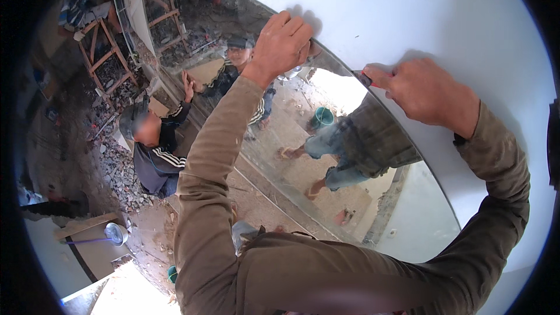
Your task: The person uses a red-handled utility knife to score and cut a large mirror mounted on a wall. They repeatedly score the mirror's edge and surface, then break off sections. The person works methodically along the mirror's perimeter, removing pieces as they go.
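Two hands are working along the curved upper edge of a large mirror point(274, 157) that is standing against a white wall point(443, 17). The left hand point(283, 44) is lying flat with its fingers spread and released, pressing on the mirror's edge where glass and wall are meeting, holding nothing. The right hand point(423, 90) is sitting farther right along the same edge, clenched around a small tool with a red handle point(368, 79); only the red end and a dark tip are showing between thumb and forefinger, and the tip is touching the line between mirror and wall. What kind of tool it is I cannot tell. Both forearms are coming up from the near edge in brown sleeves point(216, 157).

In the glass, a reflection of the person's legs in grey trousers point(361, 146) is showing, with a green bucket point(322, 118) just left of them on a sandy floor. To the left, a second person in a dark jacket with white stripes point(160, 157) is crouching beside the mirror, one hand raised against its left edge point(188, 84). Rubble point(116, 169) is lying around that person, wooden trestles point(102, 58) are standing at the far left, and a metal bowl point(115, 233) is resting on a board near the lower left.
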`<act>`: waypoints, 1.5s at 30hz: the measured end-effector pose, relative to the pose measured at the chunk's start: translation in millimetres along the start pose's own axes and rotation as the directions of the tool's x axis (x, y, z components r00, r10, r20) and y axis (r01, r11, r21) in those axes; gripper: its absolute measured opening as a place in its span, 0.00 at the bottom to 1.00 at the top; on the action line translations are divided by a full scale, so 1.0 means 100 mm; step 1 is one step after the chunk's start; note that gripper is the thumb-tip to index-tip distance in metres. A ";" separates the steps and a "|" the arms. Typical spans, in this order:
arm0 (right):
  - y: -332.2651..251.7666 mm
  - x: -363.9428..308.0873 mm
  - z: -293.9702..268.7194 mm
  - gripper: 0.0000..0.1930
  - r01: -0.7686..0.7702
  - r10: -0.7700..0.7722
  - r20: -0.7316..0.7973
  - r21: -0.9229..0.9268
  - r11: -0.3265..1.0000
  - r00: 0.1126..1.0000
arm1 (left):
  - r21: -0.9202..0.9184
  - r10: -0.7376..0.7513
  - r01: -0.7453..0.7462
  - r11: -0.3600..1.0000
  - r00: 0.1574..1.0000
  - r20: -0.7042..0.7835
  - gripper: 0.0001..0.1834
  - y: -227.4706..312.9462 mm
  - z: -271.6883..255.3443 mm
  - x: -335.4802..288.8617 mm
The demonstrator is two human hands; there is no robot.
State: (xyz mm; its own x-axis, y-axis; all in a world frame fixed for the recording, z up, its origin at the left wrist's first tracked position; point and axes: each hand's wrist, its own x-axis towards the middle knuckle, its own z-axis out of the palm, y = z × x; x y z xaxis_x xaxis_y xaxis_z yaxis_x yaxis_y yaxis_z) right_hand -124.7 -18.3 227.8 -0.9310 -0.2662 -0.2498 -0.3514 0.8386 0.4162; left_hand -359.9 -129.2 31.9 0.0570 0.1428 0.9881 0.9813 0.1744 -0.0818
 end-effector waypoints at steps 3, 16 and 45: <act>-0.02 -0.06 0.02 0.22 0.010 -0.009 -0.025 0.025 1.000 1.000 | 0.024 0.005 -0.005 1.000 1.000 0.000 0.09 -0.01 0.01 -0.03; -0.29 -0.94 -0.22 0.28 -0.184 0.190 0.201 -0.048 0.982 0.961 | 0.043 0.058 -0.054 0.998 0.994 -0.093 0.09 -0.03 0.02 0.05; -0.09 0.30 -0.25 0.24 -0.113 0.101 -0.083 -0.149 0.982 0.991 | 0.016 -0.021 0.023 1.000 0.996 -0.091 0.10 0.03 -0.04 0.03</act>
State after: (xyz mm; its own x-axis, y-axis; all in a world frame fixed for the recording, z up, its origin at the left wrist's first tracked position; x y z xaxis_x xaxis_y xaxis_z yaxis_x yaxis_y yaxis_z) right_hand -152.2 -45.7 238.5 -0.9667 -0.2186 -0.1331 -0.2552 0.7830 0.5672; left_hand -356.0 -132.2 35.4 0.0523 0.0502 0.9974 0.9793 0.1930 -0.0611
